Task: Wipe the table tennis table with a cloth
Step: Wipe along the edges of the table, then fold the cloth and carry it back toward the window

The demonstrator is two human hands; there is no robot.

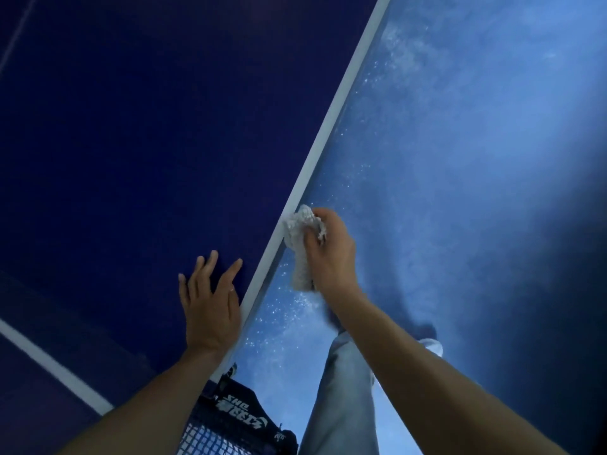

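White lettering on the black net clamp cover (241,410), seen upside down, reads "DHS"; the characters under it are illegible. Black mesh net (207,436) below it.

No containers.

Dark blue table tennis table (131,126), with a white painted border stripe (328,133) along its side edge. Crumpled off-white cloth (299,239) sits on that edge, its tail hanging down. Right hand (331,254) has fingers curled around the cloth. Left hand (210,300) lies flat on the tabletop just inside the stripe, fingers spread.

Second white line (49,359) crosses near left. Speckled blue floor (460,159) wide beyond the edge; grey trouser leg (341,389), white shoe (432,344).
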